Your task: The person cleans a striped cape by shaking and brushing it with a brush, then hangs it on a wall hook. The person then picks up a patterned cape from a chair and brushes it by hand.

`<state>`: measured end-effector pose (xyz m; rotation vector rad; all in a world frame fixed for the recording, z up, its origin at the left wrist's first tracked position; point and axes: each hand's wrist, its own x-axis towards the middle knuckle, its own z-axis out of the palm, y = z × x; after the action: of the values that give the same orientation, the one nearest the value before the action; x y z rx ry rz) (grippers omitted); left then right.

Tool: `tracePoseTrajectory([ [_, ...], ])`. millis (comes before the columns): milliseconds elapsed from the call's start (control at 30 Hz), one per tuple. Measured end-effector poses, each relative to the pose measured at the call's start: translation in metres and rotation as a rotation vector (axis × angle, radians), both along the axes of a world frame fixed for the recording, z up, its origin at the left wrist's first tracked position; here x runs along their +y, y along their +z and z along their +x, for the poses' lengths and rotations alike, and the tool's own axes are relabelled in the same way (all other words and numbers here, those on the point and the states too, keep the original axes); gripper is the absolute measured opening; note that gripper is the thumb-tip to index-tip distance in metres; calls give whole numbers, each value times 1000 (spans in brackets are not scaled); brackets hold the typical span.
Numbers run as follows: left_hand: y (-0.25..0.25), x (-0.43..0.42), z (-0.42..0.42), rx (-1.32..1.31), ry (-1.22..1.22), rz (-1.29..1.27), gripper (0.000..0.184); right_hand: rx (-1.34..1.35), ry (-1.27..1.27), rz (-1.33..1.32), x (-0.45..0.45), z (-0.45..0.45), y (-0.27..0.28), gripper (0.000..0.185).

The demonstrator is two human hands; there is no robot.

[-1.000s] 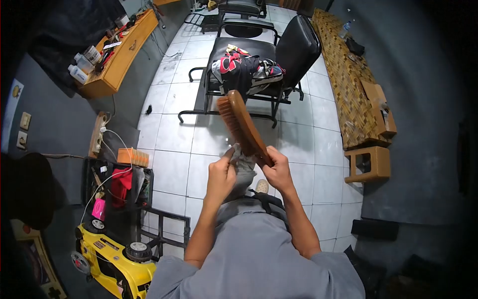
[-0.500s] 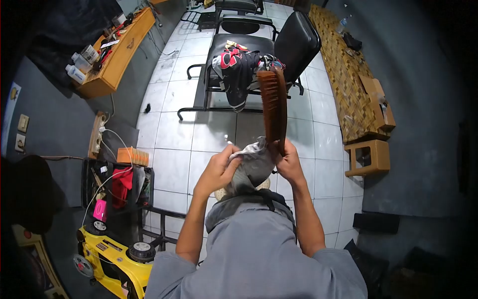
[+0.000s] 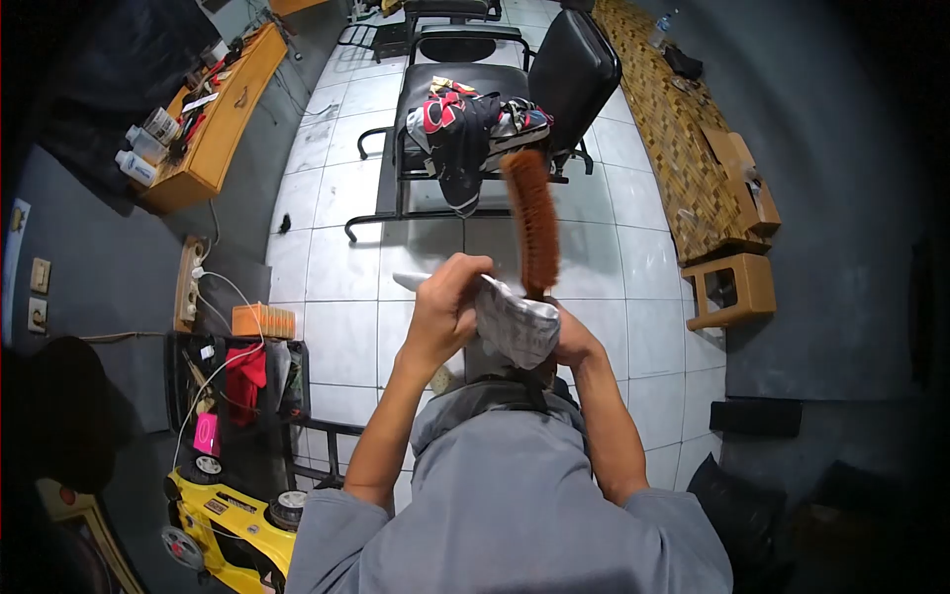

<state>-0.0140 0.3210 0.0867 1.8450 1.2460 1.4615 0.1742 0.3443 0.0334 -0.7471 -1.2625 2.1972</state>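
My left hand (image 3: 443,309) is closed on a light grey cloth (image 3: 517,325), which spreads between my two hands. One narrow end of the cloth sticks out to the left of that hand. My right hand (image 3: 576,339) grips the handle of a brush (image 3: 532,220) with reddish-brown bristles. The brush stands roughly upright, its bristles facing me, and the cloth overlaps the lower end of its handle. Part of my right hand's fingers is hidden behind the cloth.
Ahead is a black chair (image 3: 579,74) with crumpled clothes (image 3: 460,129) on its seat. A wooden shelf (image 3: 213,139) with bottles is at the left, above a yellow machine (image 3: 233,525). A woven-topped bench (image 3: 663,148) and a brown stool (image 3: 737,292) stand right.
The brush has turned so its bristles face me. The cloth has risen and spread over the brush handle, and my left hand has moved up with it.
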Motion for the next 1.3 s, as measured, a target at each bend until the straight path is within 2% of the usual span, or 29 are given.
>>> tracePoseTrajectory([
  [33,-1,-2,-3,-30,-5,-38,43,-63,94,86,3,5,-8,37],
  [67,-3,1,-7,-33,50,41,42,-128,188,170,6,10,-14,37],
  [100,2,1,-14,6,105,72,41,-388,214,130,6,8,8,33],
  [200,20,2,-35,112,263,217,32,-512,-138,677,12,19,-33,34],
  [267,15,2,-51,225,267,193,30,-417,-246,1054,28,24,-45,36],
  [333,7,-2,-71,297,274,140,32,-395,-185,819,28,31,-20,36],
  [367,-1,-5,-83,323,310,104,38,-571,0,529,24,34,12,32],
  [400,-1,-8,-95,321,300,29,38,-557,108,509,23,38,10,31],
  [467,3,-16,-112,438,346,44,39,-522,322,472,21,45,5,29],
  [500,6,-18,-119,469,394,71,39,-498,439,686,21,47,1,27],
  [533,10,-21,-127,501,444,97,39,-498,478,560,15,48,8,29],
  [600,15,-25,-142,556,577,178,38,-578,645,577,14,63,-9,33],
  [633,14,-28,-148,576,610,134,37,-580,664,590,12,68,-10,31],
  [667,11,-30,-153,594,642,94,36,-591,596,605,13,74,-12,28],
  [733,-13,-33,-160,613,516,10,29,-617,450,635,18,89,-16,22],
  [767,-27,-35,-163,620,450,-32,25,-566,234,667,22,97,-29,17],
  [800,-38,-38,-167,645,295,-360,13,-632,71,717,31,104,-34,22],
  [833,-51,-39,-173,686,147,-407,13,-783,42,807,43,110,-35,29],
  [867,-66,-38,-178,725,-2,-449,16,-934,12,899,55,114,-36,35],
  [967,-114,-20,-191,1051,-102,-485,24,-803,-384,1114,80,106,-65,38],
  [1000,-133,-8,-205,986,30,-350,22,-838,-436,1175,93,104,-62,40],
  [1033,-132,6,-219,1015,183,-447,19,-877,-487,1232,109,104,-57,41],
  [1067,-110,18,-222,992,332,-381,19,-920,-540,1287,118,106,-50,43],
  [1100,-72,27,-213,1199,554,-464,20,-944,-617,1309,120,108,-28,45],
  [1133,-66,32,-228,974,724,-165,17,-967,-691,1332,122,109,1,47],
  [1167,-33,28,-220,712,830,-100,11,-926,-789,1435,121,117,25,47],
  [1200,-15,26,-215,469,812,55,8,-881,-889,1529,118,124,43,46],
  [1267,-1,18,-196,448,678,-153,23,-569,-937,1145,97,117,61,37],
  [1300,7,23,-169,506,560,-26,34,-567,-826,1229,94,119,62,26],
])
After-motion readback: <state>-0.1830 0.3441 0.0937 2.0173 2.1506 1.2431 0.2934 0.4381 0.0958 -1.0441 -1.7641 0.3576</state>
